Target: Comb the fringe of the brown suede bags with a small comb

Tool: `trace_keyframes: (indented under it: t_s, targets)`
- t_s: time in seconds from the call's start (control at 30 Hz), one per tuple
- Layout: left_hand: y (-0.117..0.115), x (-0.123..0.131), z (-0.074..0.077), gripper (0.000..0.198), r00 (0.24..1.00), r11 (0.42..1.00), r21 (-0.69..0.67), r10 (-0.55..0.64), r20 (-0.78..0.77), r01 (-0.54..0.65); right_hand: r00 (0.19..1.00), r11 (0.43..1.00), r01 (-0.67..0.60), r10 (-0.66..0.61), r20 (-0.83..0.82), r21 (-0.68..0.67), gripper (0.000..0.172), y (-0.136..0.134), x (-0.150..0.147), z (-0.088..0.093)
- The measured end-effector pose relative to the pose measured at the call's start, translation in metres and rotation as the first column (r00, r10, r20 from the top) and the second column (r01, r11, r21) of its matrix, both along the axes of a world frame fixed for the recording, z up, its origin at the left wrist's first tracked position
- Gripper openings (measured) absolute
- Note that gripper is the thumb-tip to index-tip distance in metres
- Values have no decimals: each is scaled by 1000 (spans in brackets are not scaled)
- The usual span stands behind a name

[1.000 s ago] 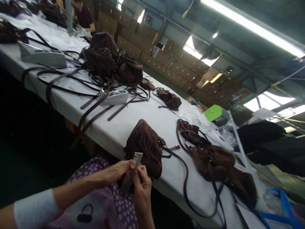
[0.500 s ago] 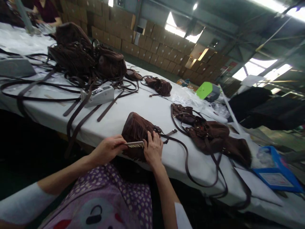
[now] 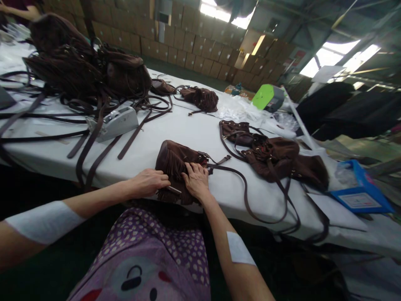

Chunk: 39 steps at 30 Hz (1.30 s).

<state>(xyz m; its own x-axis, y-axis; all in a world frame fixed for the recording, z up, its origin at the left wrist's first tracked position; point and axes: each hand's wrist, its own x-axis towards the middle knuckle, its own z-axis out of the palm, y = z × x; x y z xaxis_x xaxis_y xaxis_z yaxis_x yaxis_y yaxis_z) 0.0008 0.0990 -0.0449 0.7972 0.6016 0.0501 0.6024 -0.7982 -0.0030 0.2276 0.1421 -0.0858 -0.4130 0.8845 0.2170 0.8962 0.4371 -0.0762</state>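
Our left hand (image 3: 149, 183) has its fingers closed on the comb (image 3: 174, 190), whose teeth, visible half a second ago, are now hidden against the brown bag (image 3: 171, 154); combing seems under way. Our right hand (image 3: 197, 180) lies flat, fingers slightly spread, gripping nothing, on that bag at the table's (image 3: 197, 129) near edge. Far left, a co-worker (image 3: 22, 9) is cut off.

A brown fringed bag (image 3: 173, 164) lies sideways beneath a pale comb (image 3: 174, 190).
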Motion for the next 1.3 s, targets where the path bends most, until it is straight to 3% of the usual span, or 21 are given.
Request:
trace_keyframes:
  t_s: [0.13, 0.23, 0.37, 0.43, 0.5, 0.57, 0.67, 0.73, 0.8, 0.9, 1.03, 1.3]
  targets:
    - [-8, 0, -4, 24, 1000, 998, -63, -7, -19, 6, 1000, 1000, 0, 0, 6, -4, 45, -1, -3, 0]
    - [-21, -3, -26, 18, 999, 993, -113, -33, -24, 30, 1000, 1000, -4, 4, 9, -3, 45, -1, -3, 1]
    - [-56, -11, -61, 8, 998, 993, -120, -27, -50, 21, 1000, 1000, -3, 3, 16, 1, 43, -1, -2, 1]
    - [-76, -16, -65, 10, 997, 985, -157, -74, -17, 71, 1000, 1000, 0, 0, 15, 3, 42, -2, -1, 0]
    - [-89, -18, -55, 19, 993, 978, -178, -99, 64, 109, 1000, 1000, 4, -4, 14, 4, 43, -2, -2, 0]
    - [-89, -18, -33, 25, 982, 988, -134, -53, 179, 78, 1000, 1000, 6, -6, 22, 4, 44, -3, -4, -1]
    - [-64, -10, 3, 25, 963, 999, -30, 40, 266, -33, 999, 1000, 6, -7, 48, 7, 44, -4, -8, 0]
    - [-42, -1, 15, 19, 983, 998, 15, 50, 178, -53, 998, 1000, 10, -10, 60, 6, 44, -5, -9, 1]
    - [-25, 6, 14, 12, 996, 998, 46, 44, 72, -47, 998, 1000, 19, -19, 65, 1, 44, -6, -10, 2]
    - [-15, 10, 2, 9, 1000, 997, 68, 27, 15, -28, 998, 1000, 27, -27, 63, 1, 45, -7, -9, 1]
    - [-16, 3, -9, 9, 1000, 999, 46, -19, 21, 18, 998, 1000, 22, -23, 57, 17, 46, -7, -10, -1]
    - [-18, -1, -9, 10, 998, 999, 18, -36, 48, 35, 997, 1000, 17, -19, 75, 23, 45, -6, -11, -1]
